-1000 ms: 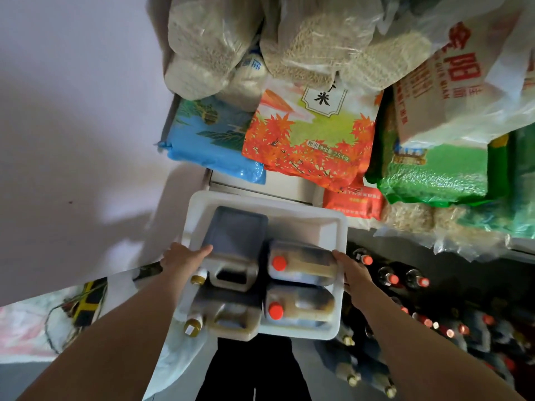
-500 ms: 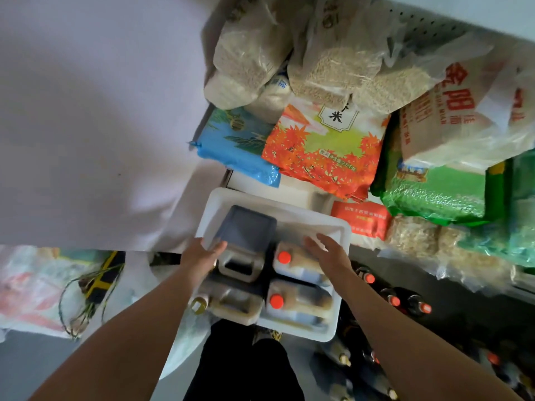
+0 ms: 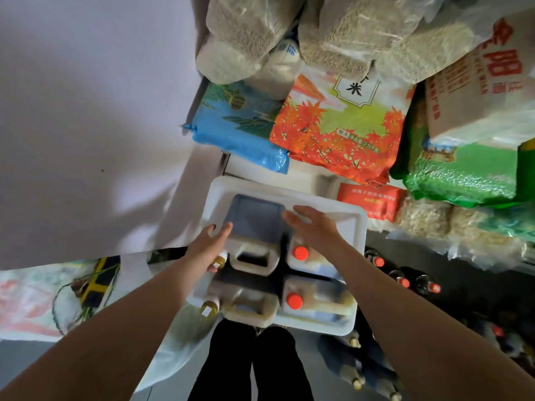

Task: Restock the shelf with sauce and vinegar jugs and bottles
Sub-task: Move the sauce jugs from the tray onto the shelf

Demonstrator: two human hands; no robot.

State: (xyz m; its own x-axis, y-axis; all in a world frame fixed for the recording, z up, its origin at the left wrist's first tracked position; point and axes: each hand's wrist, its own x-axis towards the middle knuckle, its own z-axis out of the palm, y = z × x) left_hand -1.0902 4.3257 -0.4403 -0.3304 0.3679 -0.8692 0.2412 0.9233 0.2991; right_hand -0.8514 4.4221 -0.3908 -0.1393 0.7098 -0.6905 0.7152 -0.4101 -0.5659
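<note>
since half a second ago my right hand has slid from the red-capped jugs across to the right edge of the dark jug, and my left hand has crept a little further up that jug's left side; the white tray sits where it was, under the shelf of rice bags. the tray holds four jugs lying on their sides. the dark jug is the biggest, in the tray's far left corner, its long axis running away from me, flat base toward the shelf and handle end toward me. nearer me on the left lies the gold-capped jug, its cap pointing left over the tray's rim. on the right lie two red-capped jugs, their caps facing up toward the camera. both my arms reach forward from the bottom corners and converge on the dark jug. my left hand is spread, palm down, fingers on the jug's left edge, thumb near a small gold cap. my right hand is flat and spread, fingers together pointing left, hovering at the jug's right edge; i cannot tell whether it touches. to the right, below the shelf, stand small dark bottles with red caps.
</note>
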